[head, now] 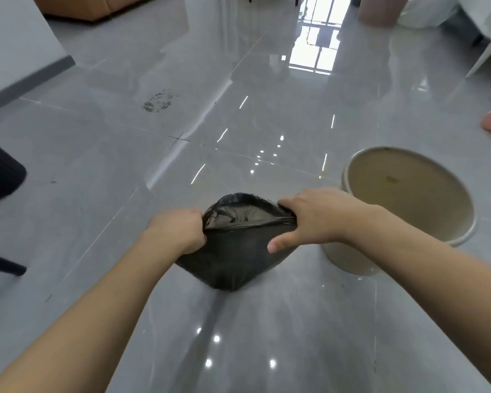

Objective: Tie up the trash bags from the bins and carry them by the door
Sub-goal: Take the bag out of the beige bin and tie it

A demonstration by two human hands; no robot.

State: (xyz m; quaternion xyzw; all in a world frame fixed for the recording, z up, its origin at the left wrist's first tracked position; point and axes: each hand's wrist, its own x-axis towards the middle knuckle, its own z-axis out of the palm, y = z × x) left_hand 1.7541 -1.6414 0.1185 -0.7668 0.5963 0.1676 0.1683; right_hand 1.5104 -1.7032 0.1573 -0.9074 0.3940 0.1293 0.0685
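Observation:
A black trash bag (233, 256) sits on the glossy grey tile floor in the lower middle of the head view, its mouth still partly open at the top. My left hand (179, 231) grips the left edge of the bag's rim. My right hand (309, 219) grips the right edge of the rim, thumb pressed against the bag's side. A round beige bin (408, 199) with no bag in it stands on the floor just right of the bag, behind my right forearm.
A dark ribbed object (0, 171) stands at the left edge. An orange-brown cabinet (80, 7) is at the far back left. A white bag (425, 9) and a white chair leg (482, 58) are at the back right. A dirt patch (159, 102) marks the floor.

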